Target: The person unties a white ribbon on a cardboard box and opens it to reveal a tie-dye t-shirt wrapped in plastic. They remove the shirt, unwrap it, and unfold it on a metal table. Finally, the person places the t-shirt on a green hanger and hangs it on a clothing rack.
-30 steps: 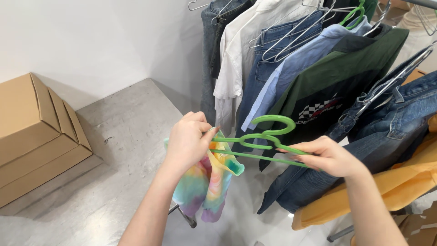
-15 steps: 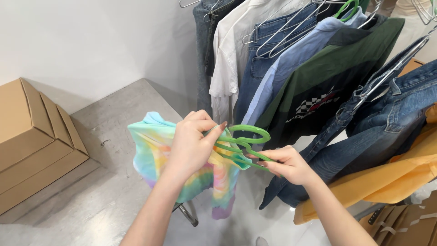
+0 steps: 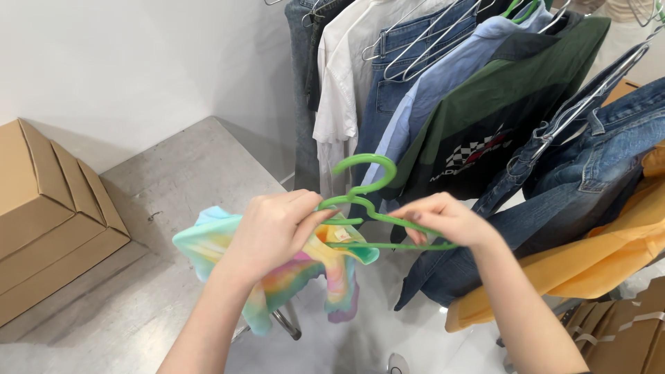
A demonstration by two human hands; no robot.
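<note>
My left hand (image 3: 273, 232) grips a pastel tie-dye shirt (image 3: 208, 246) at its neck, together with the left end of a green plastic hanger (image 3: 370, 201). My right hand (image 3: 447, 218) holds the hanger's right arm. The hanger's hook curls upward between my hands. The shirt droops below my left hand, bunched and partly hidden by my forearm.
A clothes rack behind holds a white shirt (image 3: 343, 90), denim pieces (image 3: 589, 166), a green jacket (image 3: 499, 111) and a yellow garment (image 3: 596, 263) on wire hangers. Cardboard boxes (image 3: 48, 208) stand at left on the grey floor (image 3: 173, 180); more cardboard (image 3: 623, 325) lies at the lower right.
Both hands have shifted a little to the right with the hanger. The shirt spread out and then bunched again under my left hand, with its neck now over the hanger's left end.
</note>
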